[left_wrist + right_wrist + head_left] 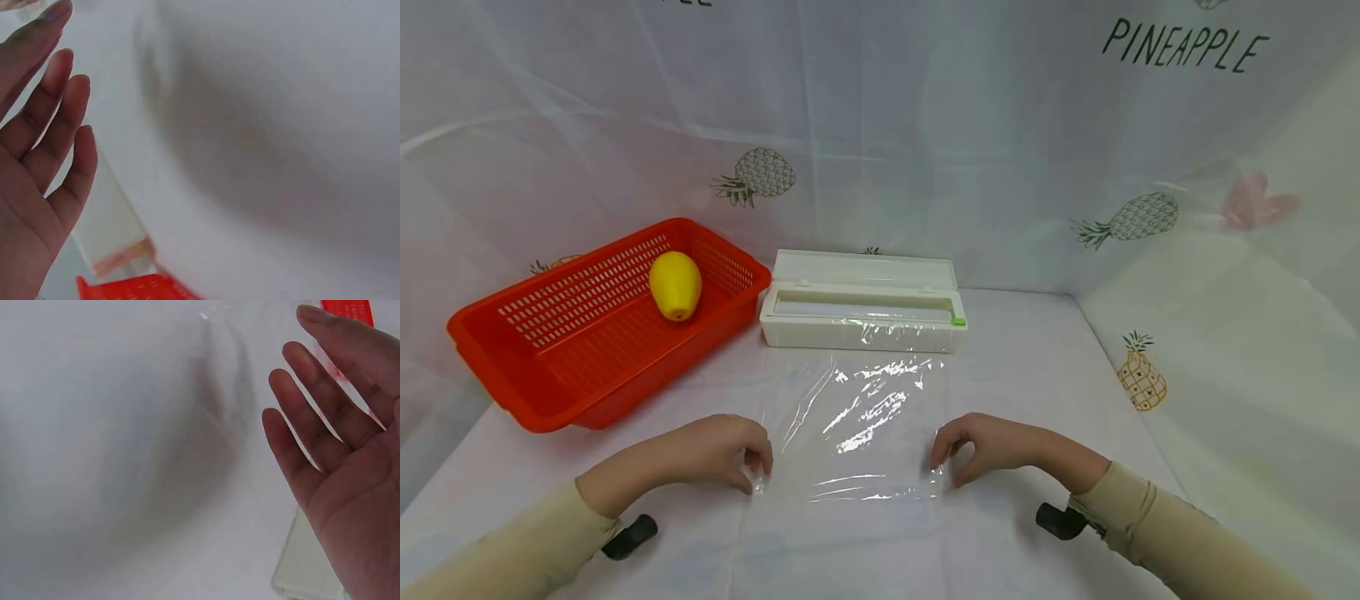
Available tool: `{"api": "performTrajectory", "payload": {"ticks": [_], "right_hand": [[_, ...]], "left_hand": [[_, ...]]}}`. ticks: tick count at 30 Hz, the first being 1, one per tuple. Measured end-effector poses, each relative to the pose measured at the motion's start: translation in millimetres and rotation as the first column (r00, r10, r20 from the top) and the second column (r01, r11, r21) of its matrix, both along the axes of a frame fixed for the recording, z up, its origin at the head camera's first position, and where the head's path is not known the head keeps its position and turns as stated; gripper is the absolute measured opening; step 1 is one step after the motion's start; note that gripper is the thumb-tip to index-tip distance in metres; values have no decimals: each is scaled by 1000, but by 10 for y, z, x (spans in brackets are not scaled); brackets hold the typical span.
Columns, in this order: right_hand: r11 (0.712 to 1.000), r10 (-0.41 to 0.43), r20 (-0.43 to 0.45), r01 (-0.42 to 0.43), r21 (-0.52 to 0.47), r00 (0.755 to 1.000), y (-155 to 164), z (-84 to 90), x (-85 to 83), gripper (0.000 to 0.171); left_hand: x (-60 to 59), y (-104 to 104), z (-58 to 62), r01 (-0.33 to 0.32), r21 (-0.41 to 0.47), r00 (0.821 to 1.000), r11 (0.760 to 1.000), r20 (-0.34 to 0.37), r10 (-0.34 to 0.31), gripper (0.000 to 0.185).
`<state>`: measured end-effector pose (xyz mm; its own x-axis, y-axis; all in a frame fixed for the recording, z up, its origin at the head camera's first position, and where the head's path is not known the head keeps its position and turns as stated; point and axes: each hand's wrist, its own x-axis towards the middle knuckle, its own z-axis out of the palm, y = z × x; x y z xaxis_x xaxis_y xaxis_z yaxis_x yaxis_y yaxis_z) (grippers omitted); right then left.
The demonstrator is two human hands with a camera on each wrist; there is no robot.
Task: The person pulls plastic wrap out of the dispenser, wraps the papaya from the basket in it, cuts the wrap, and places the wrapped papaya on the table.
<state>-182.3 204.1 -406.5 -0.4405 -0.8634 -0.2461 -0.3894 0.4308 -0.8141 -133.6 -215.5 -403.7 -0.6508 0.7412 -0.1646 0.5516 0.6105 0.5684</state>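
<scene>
at the far left of the table [1037, 350] one red slotted basket [535, 367] sat tilted, and in it lay one yellow fruit [675, 285], resting against the back part of the basket floor, alone in there. just to the right of the basket stood one white cling-film dispenser box [861, 327] with its lid swung open toward the backdrop; a roll lay along its inside, and a small green tab [958, 321] showed at its right end. from the box front one sheet of clear film [857, 425] ran forward, spread flat on the white cloth between the two hands. the left hand [722, 454] rested at the sheet's near left corner, fingers curled down with the tips pinching the film edge, as far as the head view showed; in the left wrist view its fingers [62, 125] looked fairly straight and close together. the right hand [988, 446] sat at the near right corner in the same way, fingers bent, thumb and forefinger meeting at the film edge; the right wrist view showed its fingers [312, 419] spread a little. behind hung a pale cloth printed with pineapples [1131, 218].
</scene>
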Motion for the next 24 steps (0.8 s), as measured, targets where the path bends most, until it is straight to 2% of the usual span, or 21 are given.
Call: {"api": "performTrajectory", "payload": {"ticks": [5, 11, 16, 20, 24], "right_hand": [[1000, -29, -92, 29, -3, 995, 4, 239, -126, 27], [997, -73, -191, 67, -41, 979, -24, 573, -291, 31], [995, -79, -265, 60, -79, 961, -89, 760, -417, 35], [991, -88, -278, 56, -122, 956, -147, 845, -497, 38], [989, -92, -281, 54, -138, 955, -223, 867, -591, 40]], "left_hand": [[-136, -62, 270, -37, -34, 999, 999, -8, 37, 32], [-310, -164, 611, -125, -42, 992, 991, -40, 123, 40], [-479, -276, 770, -171, -24, 979, 985, -112, 168, 50], [-599, -416, 862, -265, 8, 953, 964, -148, 263, 57], [-738, -611, 936, -336, -9, 932, 942, -146, 331, 56]]}}
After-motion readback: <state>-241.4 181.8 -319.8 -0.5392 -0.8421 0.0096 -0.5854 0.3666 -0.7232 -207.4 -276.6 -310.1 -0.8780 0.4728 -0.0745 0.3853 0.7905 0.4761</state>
